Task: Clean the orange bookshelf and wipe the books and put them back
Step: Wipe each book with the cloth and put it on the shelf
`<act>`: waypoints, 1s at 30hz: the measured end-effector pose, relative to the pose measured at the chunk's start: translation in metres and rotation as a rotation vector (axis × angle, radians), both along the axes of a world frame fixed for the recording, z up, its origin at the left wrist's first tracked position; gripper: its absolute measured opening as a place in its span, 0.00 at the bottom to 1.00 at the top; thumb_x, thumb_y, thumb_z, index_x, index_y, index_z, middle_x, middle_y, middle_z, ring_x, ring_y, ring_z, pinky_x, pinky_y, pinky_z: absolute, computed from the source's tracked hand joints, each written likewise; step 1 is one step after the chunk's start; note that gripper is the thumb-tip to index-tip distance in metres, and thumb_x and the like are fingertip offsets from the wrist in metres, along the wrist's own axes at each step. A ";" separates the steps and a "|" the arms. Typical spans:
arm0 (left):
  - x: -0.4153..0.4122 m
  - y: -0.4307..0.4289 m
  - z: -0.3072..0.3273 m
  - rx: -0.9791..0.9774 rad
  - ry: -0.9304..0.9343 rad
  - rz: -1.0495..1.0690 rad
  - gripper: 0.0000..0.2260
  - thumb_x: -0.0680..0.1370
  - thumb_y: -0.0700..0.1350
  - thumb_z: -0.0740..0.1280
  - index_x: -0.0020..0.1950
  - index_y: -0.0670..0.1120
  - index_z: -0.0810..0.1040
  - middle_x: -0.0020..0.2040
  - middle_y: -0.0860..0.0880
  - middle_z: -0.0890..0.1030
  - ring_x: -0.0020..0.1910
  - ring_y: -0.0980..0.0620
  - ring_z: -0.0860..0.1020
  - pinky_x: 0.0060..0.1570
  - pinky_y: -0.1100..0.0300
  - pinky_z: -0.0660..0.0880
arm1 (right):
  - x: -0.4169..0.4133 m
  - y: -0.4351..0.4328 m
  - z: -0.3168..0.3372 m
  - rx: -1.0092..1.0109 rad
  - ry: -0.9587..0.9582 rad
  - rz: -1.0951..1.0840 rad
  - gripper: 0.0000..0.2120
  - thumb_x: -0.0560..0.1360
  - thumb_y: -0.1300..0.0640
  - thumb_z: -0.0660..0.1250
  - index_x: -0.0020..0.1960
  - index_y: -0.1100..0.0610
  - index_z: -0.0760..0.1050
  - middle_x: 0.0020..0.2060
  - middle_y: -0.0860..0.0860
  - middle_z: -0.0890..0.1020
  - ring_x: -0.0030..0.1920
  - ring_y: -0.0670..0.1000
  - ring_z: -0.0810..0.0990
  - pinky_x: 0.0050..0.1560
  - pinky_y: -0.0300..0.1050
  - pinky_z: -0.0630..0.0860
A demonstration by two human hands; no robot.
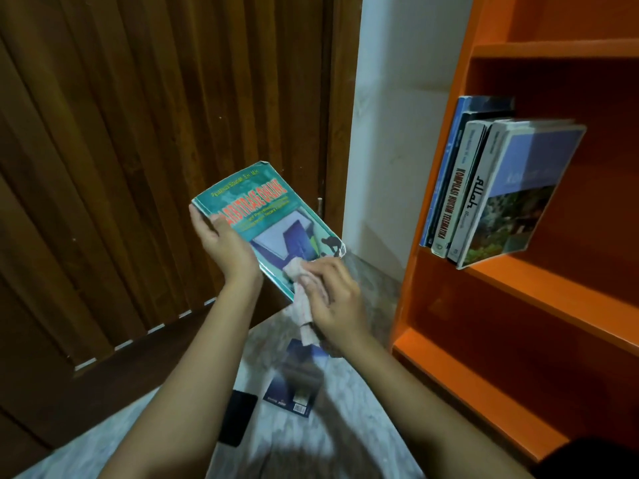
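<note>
Marbled floor and a dark wooden door are seen as backdrop. Teal book: held at its left edge by the left hand, thumb laid on the cover, which is tilted upward. Pale cloth: pinched in the curled fingers of the right hand and pressed on the cover's lower corner. Below the grip, on the floor: a blue book, with a black phone just left of it. Right of the grip: orange bookshelf, with a row of books leaned leftward on one shelf.
</note>
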State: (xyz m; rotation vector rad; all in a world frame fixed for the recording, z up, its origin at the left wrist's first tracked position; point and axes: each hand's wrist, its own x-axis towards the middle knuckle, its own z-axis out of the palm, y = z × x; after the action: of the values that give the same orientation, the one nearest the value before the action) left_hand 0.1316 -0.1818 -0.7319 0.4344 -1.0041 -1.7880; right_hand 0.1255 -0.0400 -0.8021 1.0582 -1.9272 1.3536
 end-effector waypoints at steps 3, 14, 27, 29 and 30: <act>0.006 0.002 -0.001 -0.029 -0.008 -0.085 0.19 0.84 0.44 0.53 0.75 0.52 0.58 0.53 0.55 0.77 0.46 0.57 0.82 0.38 0.64 0.77 | -0.014 0.008 0.003 0.048 -0.235 -0.138 0.09 0.79 0.55 0.62 0.58 0.54 0.74 0.53 0.49 0.77 0.51 0.47 0.76 0.46 0.43 0.73; -0.009 0.097 0.051 -0.286 0.158 -0.552 0.19 0.83 0.42 0.53 0.74 0.52 0.60 0.66 0.48 0.73 0.52 0.55 0.81 0.47 0.59 0.80 | -0.047 0.120 0.077 -0.143 -0.664 -0.018 0.23 0.79 0.56 0.63 0.73 0.51 0.63 0.71 0.49 0.66 0.69 0.47 0.65 0.61 0.43 0.66; -0.061 0.264 0.067 -0.687 0.202 -0.643 0.19 0.81 0.53 0.50 0.69 0.71 0.51 0.78 0.55 0.53 0.76 0.54 0.55 0.74 0.49 0.58 | -0.064 0.269 0.080 -0.381 -0.435 -0.380 0.19 0.73 0.49 0.70 0.62 0.38 0.71 0.60 0.42 0.77 0.62 0.47 0.75 0.61 0.60 0.74; -0.074 0.278 0.059 -0.773 0.190 -0.587 0.21 0.83 0.48 0.49 0.71 0.66 0.46 0.77 0.59 0.47 0.76 0.58 0.47 0.74 0.63 0.49 | -0.077 0.280 0.077 -0.367 -0.450 -0.421 0.21 0.70 0.41 0.68 0.62 0.36 0.71 0.62 0.42 0.77 0.64 0.48 0.74 0.61 0.61 0.74; -0.080 0.284 0.056 -0.820 0.175 -0.550 0.22 0.83 0.46 0.49 0.71 0.64 0.43 0.76 0.61 0.44 0.76 0.59 0.43 0.73 0.65 0.46 | -0.085 0.285 0.075 -0.366 -0.457 -0.428 0.23 0.68 0.39 0.67 0.63 0.37 0.70 0.63 0.43 0.77 0.64 0.48 0.74 0.61 0.61 0.74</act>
State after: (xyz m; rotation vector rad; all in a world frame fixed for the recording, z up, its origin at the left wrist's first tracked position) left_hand 0.0516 0.1019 -0.6760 -0.5445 -1.7112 -1.6372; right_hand 0.0406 0.2450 -0.7266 0.1513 -1.9493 1.6939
